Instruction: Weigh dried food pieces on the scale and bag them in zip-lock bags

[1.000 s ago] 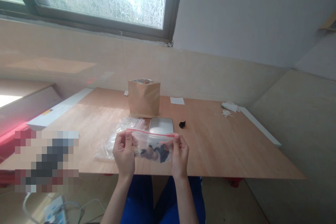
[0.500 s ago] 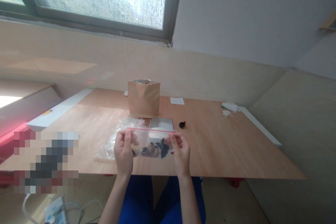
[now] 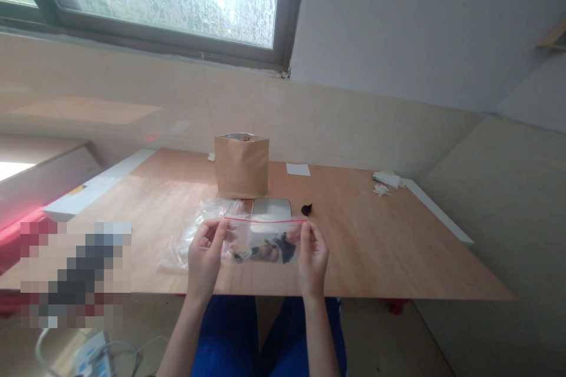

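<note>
Above the table's (image 3: 375,259) near edge: hands, two. Left hand (image 3: 206,256) and right hand (image 3: 313,256), one each, thumb and fingers pinched on either end of the top of the zip bag (image 3: 252,235), one, stretched between them. Against half a second ago, bag and hands have shifted rightward; the red strip lies more level. Inside: dark pieces (image 3: 265,251), several, count unclear. Beyond, at left: clear bags (image 3: 190,235), one pile, number not tellable. Scale (image 3: 272,207), one, partly hidden. Loose piece (image 3: 306,210), dark, one, right of it. Farther: paper bag (image 3: 242,166), one, upright, open-mouthed; white card (image 3: 298,169), one.
</note>
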`<action>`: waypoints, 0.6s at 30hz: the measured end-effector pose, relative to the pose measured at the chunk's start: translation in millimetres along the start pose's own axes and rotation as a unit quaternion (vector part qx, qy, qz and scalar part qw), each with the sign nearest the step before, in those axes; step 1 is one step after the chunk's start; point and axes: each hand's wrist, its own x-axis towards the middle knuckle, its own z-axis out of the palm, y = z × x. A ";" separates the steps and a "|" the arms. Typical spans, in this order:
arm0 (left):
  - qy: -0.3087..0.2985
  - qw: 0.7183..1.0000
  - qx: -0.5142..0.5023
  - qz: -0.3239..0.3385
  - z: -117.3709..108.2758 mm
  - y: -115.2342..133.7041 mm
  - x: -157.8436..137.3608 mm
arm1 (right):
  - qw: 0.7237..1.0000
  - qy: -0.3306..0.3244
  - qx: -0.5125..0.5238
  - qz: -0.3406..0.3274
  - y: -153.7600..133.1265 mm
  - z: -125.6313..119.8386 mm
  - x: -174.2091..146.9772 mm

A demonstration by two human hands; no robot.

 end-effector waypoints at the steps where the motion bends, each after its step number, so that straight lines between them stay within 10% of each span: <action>1: 0.003 1.000 0.006 0.001 0.5 -0.2 -0.7 | 1.000 0.006 0.002 0.000 0.5 0.2 -0.2; 18: -0.002 0.995 -0.087 -0.044 12.4 0.7 -7.7 | 0.999 -0.048 0.002 0.016 1.1 3.1 -2.9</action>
